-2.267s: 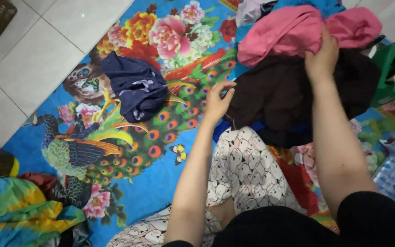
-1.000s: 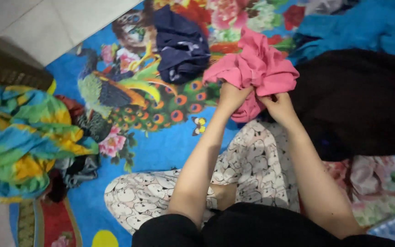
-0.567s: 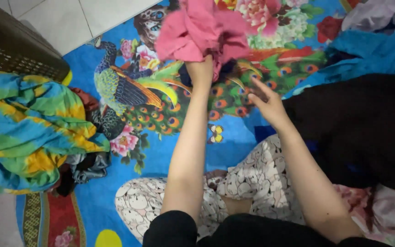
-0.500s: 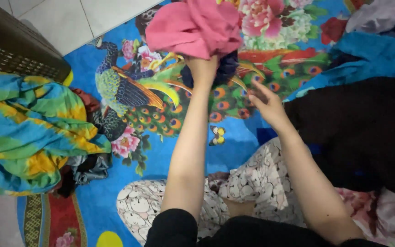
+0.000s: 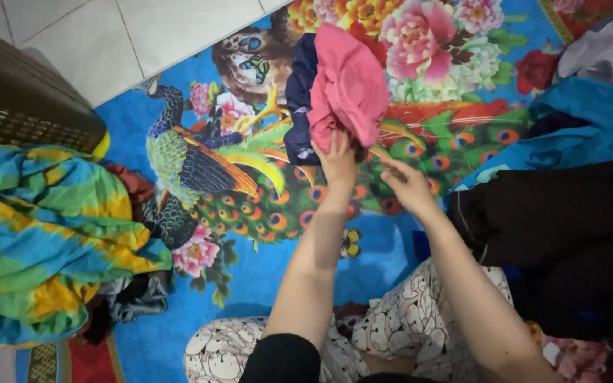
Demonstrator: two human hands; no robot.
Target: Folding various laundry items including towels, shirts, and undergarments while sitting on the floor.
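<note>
My left hand grips the lower edge of a crumpled pink garment that lies on top of a dark navy garment on a blue mat printed with a peacock and flowers. Just to the right, my right hand hovers with its fingers loosely curled and nothing in it, a short way from the pink cloth. My knees in white patterned trousers show at the bottom.
A heap of blue, green and yellow cloth lies at the left, beside a dark woven basket. A black garment and a blue one pile up at the right. White floor tiles lie beyond the mat.
The pink garment was lifted off the black pile at the right, carried left in both hands and set onto the navy garment. My right hand has let go of it.
</note>
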